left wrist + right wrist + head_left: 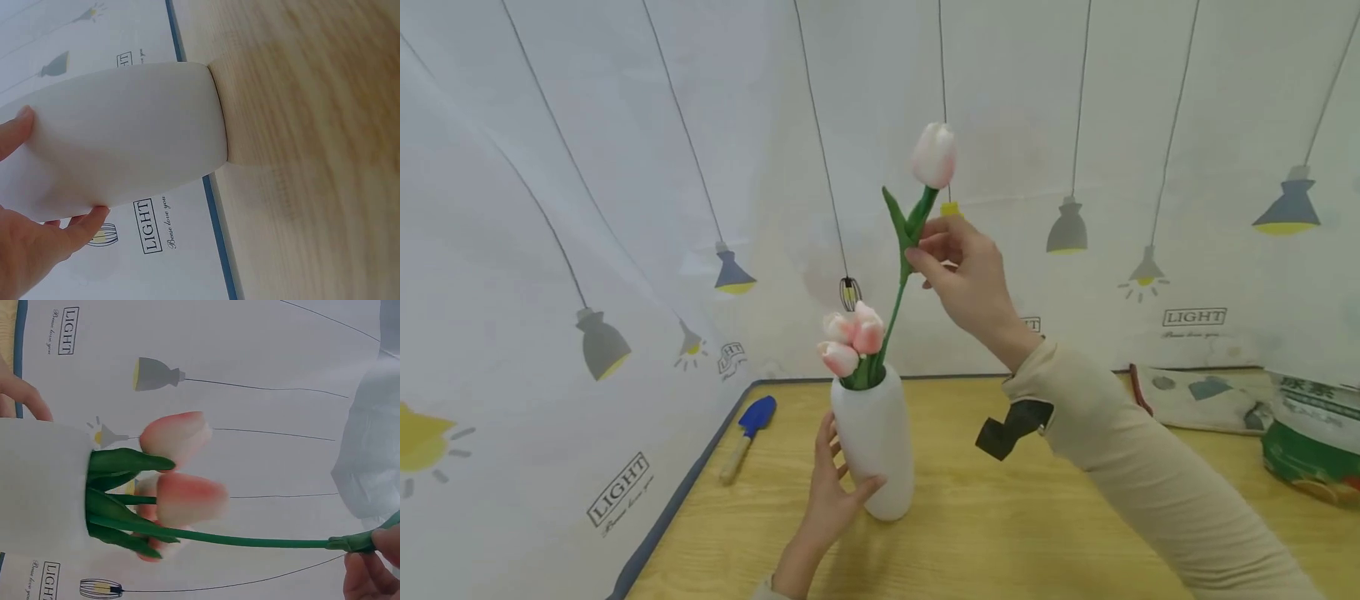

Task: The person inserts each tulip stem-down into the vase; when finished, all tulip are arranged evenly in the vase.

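Observation:
A white vase (880,442) stands on the wooden table, with several pink-and-white tulips (867,329) bunched at its mouth. My left hand (835,496) holds the vase low on its left side, thumb across the front. In the left wrist view, the thumb and fingers lie on opposite sides of the vase wall (137,125). Above the bunch, my right hand (973,279) pinches one taller tulip (935,157) by its stem near the leaves. That tulip's green stem (269,542) runs down into the vase mouth in the right wrist view; its lower end is hidden inside.
A blue hand trowel (756,417) with a wooden handle lies left of the vase. At the right stand a green-and-white package (1311,450) and a folded patterned cloth item (1202,398). A lamp-printed sheet (1000,83) covers the walls behind the table.

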{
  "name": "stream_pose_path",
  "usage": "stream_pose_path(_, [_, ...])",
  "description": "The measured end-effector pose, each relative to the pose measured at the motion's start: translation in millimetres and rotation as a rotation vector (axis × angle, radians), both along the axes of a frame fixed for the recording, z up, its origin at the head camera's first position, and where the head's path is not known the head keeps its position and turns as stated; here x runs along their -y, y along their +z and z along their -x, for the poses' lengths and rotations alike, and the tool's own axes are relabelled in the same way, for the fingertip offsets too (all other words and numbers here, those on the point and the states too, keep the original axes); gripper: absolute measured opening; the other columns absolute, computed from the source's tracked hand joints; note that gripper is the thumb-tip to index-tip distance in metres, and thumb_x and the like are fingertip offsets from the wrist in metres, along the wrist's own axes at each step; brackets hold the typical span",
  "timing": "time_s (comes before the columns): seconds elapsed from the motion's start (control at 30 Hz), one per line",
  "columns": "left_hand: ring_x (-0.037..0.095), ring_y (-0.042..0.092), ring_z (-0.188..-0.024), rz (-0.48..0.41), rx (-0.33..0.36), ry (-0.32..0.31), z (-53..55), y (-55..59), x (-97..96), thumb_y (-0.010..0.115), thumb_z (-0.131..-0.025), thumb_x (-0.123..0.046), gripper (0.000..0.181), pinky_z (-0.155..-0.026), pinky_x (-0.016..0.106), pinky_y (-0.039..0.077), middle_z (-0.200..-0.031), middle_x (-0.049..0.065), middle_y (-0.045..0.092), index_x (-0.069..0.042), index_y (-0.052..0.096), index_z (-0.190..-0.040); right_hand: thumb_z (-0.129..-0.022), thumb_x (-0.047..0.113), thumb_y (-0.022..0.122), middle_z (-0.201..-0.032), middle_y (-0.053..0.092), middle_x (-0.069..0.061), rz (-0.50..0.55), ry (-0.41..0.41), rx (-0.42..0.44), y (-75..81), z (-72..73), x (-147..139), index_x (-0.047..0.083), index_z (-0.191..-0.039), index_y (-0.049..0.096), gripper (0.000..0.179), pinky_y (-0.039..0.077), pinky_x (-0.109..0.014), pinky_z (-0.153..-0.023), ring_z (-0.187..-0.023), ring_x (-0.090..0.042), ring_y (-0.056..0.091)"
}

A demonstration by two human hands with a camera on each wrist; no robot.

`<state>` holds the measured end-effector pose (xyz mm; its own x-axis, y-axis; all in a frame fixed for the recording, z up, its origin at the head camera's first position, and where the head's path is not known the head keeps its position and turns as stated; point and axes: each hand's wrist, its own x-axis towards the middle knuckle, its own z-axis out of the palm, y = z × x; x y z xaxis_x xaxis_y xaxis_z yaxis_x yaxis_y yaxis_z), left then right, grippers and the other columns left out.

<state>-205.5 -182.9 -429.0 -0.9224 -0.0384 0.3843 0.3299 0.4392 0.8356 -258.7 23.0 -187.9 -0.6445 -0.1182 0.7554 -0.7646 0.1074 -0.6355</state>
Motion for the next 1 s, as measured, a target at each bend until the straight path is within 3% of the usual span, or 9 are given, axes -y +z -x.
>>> stream_pose_path(0.13, [0.043, 0.032, -0.123, -0.002, 0.008, -0.005, -0.5, -1.1, 0.2, 0.074, -0.071, -0.018, 0.103, -0.092, 0.056, 0.04, -0.143, 0.019, 0.016, -0.023, -0.001, -0.142, -0.084, 0.005, 0.057, -0.084, 0.064, -0.017, 0.047, -0.011, -0.034, 9.5, -0.1, -4.5, -0.002, -0.097, 0.055, 0.014, 0.049, -0.021, -0.053, -0.064, -0.004, 0.059])
stream_pose_path(0.33, [0.042, 0.034, -0.122, 0.011, -0.023, 0.009, -1.8, 0.9, 0.9, 0.075, -0.07, -0.02, 0.103, -0.091, 0.055, 0.041, -0.142, 0.019, 0.018, -0.026, 0.001, -0.141, -0.085, 0.009, 0.057, -0.088, 0.065, -0.015, -0.121, -0.021, 0.081, 6.7, 1.0, 4.6, 0.001, -0.098, 0.055, 0.015, 0.049, -0.022, -0.055, -0.067, -0.008, 0.058])
stream_pose_path(0.53, [0.045, 0.031, -0.122, 0.003, 0.006, -0.001, -4.6, 6.7, -2.0, 0.074, -0.071, -0.014, 0.102, -0.092, 0.056, 0.039, -0.142, 0.021, 0.016, -0.019, 0.001, -0.142, -0.085, 0.012, 0.058, -0.093, 0.064, -0.013, -0.264, 0.005, 0.232, -26.2, 6.1, 15.6, 0.005, -0.1, 0.056, 0.016, 0.053, -0.027, -0.06, -0.072, -0.019, 0.063])
stream_pose_path(0.7, [0.045, 0.032, -0.122, -0.002, 0.027, -0.003, -14.9, 20.5, -7.7, 0.073, -0.071, -0.013, 0.1, -0.093, 0.057, 0.039, -0.141, 0.023, 0.017, -0.017, 0.002, -0.142, -0.084, 0.013, 0.06, -0.093, 0.063, -0.013, -0.284, 0.016, 0.318, -62.8, 8.2, 16.3, 0.004, -0.096, 0.056, 0.015, 0.054, -0.025, -0.06, -0.073, -0.021, 0.065])
stream_pose_path(0.87, [0.047, 0.033, -0.12, 0.009, -0.016, -0.004, -16.6, 22.7, -8.6, 0.074, -0.071, -0.013, 0.1, -0.089, 0.057, 0.041, -0.141, 0.023, 0.019, -0.017, 0.003, -0.142, -0.081, 0.016, 0.064, -0.087, 0.065, -0.009, -0.349, -0.009, 0.324, -86.8, 10.1, 23.0, 0.005, -0.089, 0.062, 0.015, 0.053, -0.026, -0.061, -0.074, -0.019, 0.064])
stream_pose_path(1.0, [0.045, 0.034, -0.121, -0.003, 0.0, 0.004, -12.7, 19.0, -6.5, 0.074, -0.071, -0.013, 0.101, -0.091, 0.056, 0.041, -0.141, 0.021, 0.019, -0.019, 0.003, -0.142, -0.079, 0.018, 0.066, -0.082, 0.067, -0.006, -0.417, -0.07, 0.314, -96.3, 10.1, 29.6, 0.006, -0.085, 0.067, 0.013, 0.05, -0.027, -0.064, -0.075, -0.017, 0.059])
